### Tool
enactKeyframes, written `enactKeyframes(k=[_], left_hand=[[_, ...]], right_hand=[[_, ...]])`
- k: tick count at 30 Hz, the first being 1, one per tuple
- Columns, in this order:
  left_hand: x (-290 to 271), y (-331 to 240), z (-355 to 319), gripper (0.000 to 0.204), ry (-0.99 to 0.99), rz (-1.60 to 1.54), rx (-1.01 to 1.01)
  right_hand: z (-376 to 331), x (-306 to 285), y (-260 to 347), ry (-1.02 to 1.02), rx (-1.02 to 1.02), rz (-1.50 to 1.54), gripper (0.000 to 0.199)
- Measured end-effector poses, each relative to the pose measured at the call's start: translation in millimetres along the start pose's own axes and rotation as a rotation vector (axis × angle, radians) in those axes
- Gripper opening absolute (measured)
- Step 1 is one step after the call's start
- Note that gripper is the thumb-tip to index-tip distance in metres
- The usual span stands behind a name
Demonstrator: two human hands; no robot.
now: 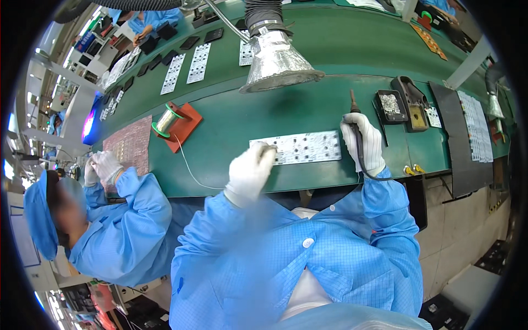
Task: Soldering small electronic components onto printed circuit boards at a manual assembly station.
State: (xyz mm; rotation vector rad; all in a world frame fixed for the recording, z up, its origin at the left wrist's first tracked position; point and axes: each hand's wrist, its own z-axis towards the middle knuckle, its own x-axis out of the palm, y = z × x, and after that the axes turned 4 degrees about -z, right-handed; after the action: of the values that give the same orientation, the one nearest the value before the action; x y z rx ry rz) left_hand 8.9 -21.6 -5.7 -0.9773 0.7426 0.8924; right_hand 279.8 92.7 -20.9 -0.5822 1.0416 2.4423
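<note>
The white circuit panel (302, 147) lies flat on the green table (231, 126) before me. My left hand (250, 171) pinches solder wire at its left end; my right hand (364, 142) grips the soldering iron (355, 118), tip raised off the panel. I judge soldering barely begun.

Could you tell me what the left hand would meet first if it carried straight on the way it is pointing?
Probably the white circuit panel: the gloved left hand points at its near left end, fingertips about at its edge. Whether they touch already is unclear.
</note>
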Motion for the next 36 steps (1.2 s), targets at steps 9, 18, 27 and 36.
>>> enactKeyframes(k=[9,18,27,36], left_hand=[[29,-41,9,0.010,-0.190,-0.158,-0.022],[41,-38,14,0.015,-0.176,-0.178,0.030],[49,-26,18,0.016,-0.195,-0.158,-0.004],[53,-20,11,0.016,-0.213,-0.031,0.071]], right_hand=[[-15,-34,-23,-0.224,-0.017,-0.323,0.025],[-24,-26,-32,-0.189,0.303,0.058,0.022],[-24,-26,-28,-0.172,0.318,0.067,0.022],[-25,-28,-17,-0.205,0.543,0.169,0.026]])
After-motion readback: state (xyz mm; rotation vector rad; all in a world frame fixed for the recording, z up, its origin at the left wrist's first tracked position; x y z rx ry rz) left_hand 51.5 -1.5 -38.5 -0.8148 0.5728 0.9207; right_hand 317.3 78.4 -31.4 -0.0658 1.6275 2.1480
